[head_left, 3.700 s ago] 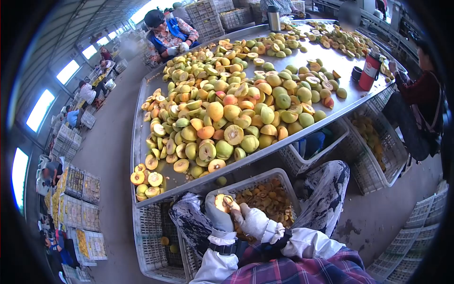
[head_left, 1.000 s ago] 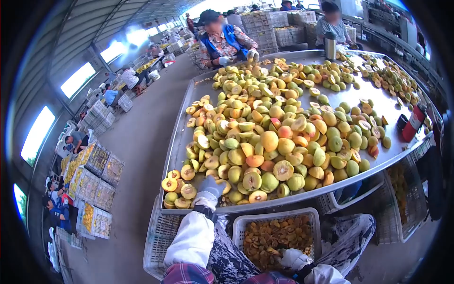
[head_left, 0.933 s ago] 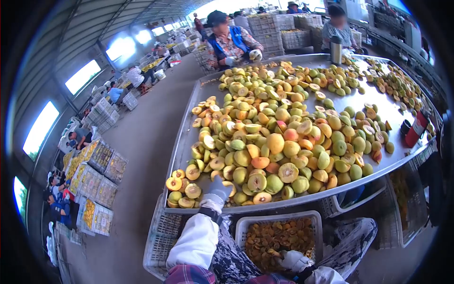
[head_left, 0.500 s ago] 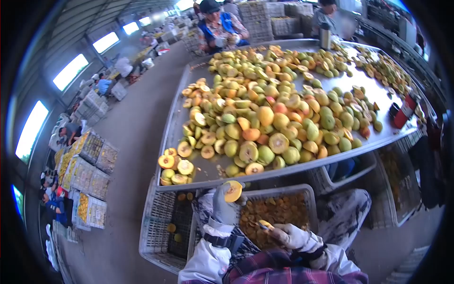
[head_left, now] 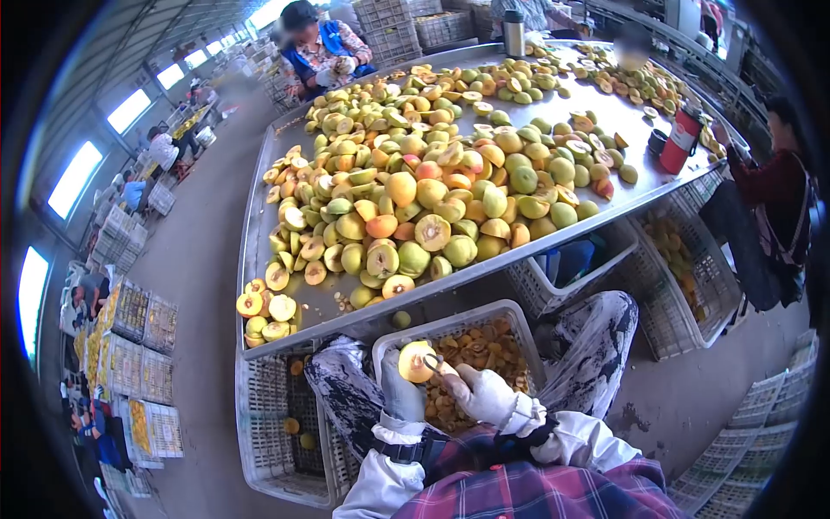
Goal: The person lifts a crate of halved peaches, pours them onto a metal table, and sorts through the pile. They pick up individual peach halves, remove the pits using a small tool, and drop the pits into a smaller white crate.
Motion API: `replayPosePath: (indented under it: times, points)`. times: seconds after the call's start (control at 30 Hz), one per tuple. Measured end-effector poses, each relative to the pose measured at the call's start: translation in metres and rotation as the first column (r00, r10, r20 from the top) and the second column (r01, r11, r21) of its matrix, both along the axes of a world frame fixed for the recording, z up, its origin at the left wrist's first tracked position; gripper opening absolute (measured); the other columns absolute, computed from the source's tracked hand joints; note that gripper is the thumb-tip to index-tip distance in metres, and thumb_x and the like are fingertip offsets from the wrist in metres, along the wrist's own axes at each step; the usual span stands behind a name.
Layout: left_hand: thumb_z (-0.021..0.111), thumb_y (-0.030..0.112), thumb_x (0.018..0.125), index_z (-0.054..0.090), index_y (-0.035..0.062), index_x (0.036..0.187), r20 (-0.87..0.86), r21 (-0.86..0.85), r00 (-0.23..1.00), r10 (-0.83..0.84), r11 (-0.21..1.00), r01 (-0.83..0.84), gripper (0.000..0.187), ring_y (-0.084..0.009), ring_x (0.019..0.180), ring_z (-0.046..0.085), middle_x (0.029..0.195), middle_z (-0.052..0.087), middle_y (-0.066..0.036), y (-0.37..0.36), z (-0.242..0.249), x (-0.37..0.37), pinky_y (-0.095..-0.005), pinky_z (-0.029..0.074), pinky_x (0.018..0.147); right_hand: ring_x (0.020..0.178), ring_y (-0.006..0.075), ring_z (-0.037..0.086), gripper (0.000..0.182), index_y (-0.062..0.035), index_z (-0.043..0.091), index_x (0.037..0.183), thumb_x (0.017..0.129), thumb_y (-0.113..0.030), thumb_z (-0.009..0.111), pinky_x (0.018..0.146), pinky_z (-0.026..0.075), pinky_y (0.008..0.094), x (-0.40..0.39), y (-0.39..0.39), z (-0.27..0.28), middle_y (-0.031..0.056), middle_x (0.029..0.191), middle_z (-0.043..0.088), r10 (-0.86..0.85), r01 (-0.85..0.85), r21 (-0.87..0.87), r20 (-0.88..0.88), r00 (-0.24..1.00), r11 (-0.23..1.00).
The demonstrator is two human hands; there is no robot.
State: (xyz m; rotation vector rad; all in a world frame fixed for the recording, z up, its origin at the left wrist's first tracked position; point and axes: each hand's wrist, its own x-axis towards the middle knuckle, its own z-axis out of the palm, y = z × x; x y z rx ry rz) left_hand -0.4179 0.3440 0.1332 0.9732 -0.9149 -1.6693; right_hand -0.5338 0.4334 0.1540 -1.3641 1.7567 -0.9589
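left hand (head_left: 402,394) has its fingers curled round a fruit half (head_left: 415,361), right hand (head_left: 482,398) pinches a little curved tool (head_left: 437,367) against it, crate (head_left: 450,319) just below both

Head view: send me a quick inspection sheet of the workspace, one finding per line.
Surface: metal table heaped with fruit, many cut open; bare metal in places.
Job's things: fruit piece held up near the crate of cut pieces; small dark tool at its edge.
Clutter: red flask, dark cup, steel bottle on the table.
Left hand: gloved, holding the fruit piece.
Right hand: gloved, holding the tool.
Cables: nothing seen.
Surroundings: more crates below; worker in blue vest by the far left corner, another person at right.
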Motion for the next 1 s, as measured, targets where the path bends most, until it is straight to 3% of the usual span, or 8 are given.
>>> replayPosePath:
  times: [0.17,0.27,0.37,0.47,0.57,0.7,0.8,1.0]
  points:
    - [0.036,0.025,0.084,0.051,0.0033,0.096,0.089,-0.02,0.996,0.006,1.0,-0.005,0.029,-0.0238,0.073,0.06,0.084,0.06,-0.013,0.013,0.011,-0.012,-0.0327,0.051,0.067,0.054,0.0382,0.056,0.031,-0.0062,0.047,0.084,0.088,-0.037,0.046,0.049,0.043,0.0476,0.016,-0.006,-0.022,0.0193,0.056,0.056,-0.072,0.076,0.014,-0.198,0.977,0.997]
    - [0.04,0.019,0.086,0.053,0.0013,0.099,-0.024,0.074,1.0,-0.017,0.997,0.019,0.025,-0.0224,0.075,0.06,0.088,0.059,-0.01,0.014,0.002,-0.009,-0.0293,0.05,0.069,0.052,0.0382,0.056,0.031,-0.006,0.047,0.083,0.088,-0.036,0.046,0.047,0.043,0.0475,0.027,-0.005,-0.032,0.0192,0.055,0.055,-0.122,0.123,-0.002,-0.123,0.985,0.992]
    - [0.037,0.031,0.081,0.053,0.0035,0.099,-0.101,0.205,0.992,0.08,0.977,-0.058,0.036,-0.0256,0.076,0.06,0.087,0.06,-0.014,0.015,0.003,-0.012,-0.0332,0.05,0.07,0.055,0.0392,0.056,0.033,-0.006,0.046,0.084,0.089,-0.038,0.042,0.05,0.043,0.0482,0.027,-0.004,-0.03,0.0201,0.058,0.056,-0.109,0.111,0.013,-0.092,0.99,0.994]
    - [0.038,0.031,0.086,0.052,0.0041,0.1,0.168,-0.01,0.978,0.126,0.992,-0.127,0.033,-0.0244,0.074,0.059,0.087,0.058,-0.01,0.02,0.0,-0.019,-0.0333,0.049,0.069,0.059,0.0403,0.057,0.037,-0.0054,0.045,0.086,0.09,-0.041,0.039,0.055,0.044,0.0489,0.03,-0.004,-0.029,0.0213,0.061,0.057,-0.099,0.103,0.066,-0.066,0.993,0.992]
    - [0.036,0.034,0.088,0.052,0.0045,0.097,-0.04,0.233,0.984,0.174,0.959,-0.16,0.035,-0.0236,0.073,0.059,0.086,0.057,-0.009,0.015,0.008,-0.021,-0.0323,0.049,0.067,0.061,0.0411,0.057,0.037,-0.0052,0.046,0.086,0.09,-0.042,0.039,0.056,0.044,0.0491,0.031,-0.005,-0.031,0.0218,0.062,0.057,-0.11,0.111,0.103,-0.017,0.994,0.988]
    - [0.033,0.039,0.09,0.051,0.0049,0.095,0.028,0.128,0.983,0.18,0.975,-0.182,0.039,-0.0235,0.072,0.058,0.085,0.055,-0.008,0.017,0.008,-0.024,-0.0322,0.049,0.067,0.065,0.0417,0.057,0.039,-0.0044,0.047,0.086,0.09,-0.043,0.038,0.058,0.044,0.0491,0.031,-0.006,-0.032,0.0227,0.064,0.058,-0.107,0.102,0.146,0.028,0.994,0.984]
    - [0.037,0.035,0.088,0.048,0.0089,0.091,0.021,0.206,0.973,0.229,0.952,-0.228,0.028,-0.0211,0.064,0.056,0.078,0.054,-0.007,0.015,0.011,-0.029,-0.0304,0.048,0.059,0.067,0.0412,0.057,0.041,-0.0042,0.048,0.087,0.09,-0.044,0.038,0.059,0.044,0.0485,0.025,-0.006,-0.025,0.0226,0.066,0.058,-0.08,0.073,0.172,0.034,0.996,0.982]
    - [0.034,0.039,0.089,0.051,0.0053,0.089,0.095,0.242,0.983,0.156,0.954,-0.175,0.038,-0.0214,0.063,0.056,0.078,0.055,-0.009,0.016,0.004,-0.023,-0.0312,0.048,0.061,0.064,0.0368,0.059,0.041,-0.0048,0.05,0.087,0.089,-0.044,0.041,0.057,0.045,0.0438,0.018,-0.001,-0.033,0.0198,0.066,0.059,0.008,-0.012,0.186,0.021,1.0,0.983]
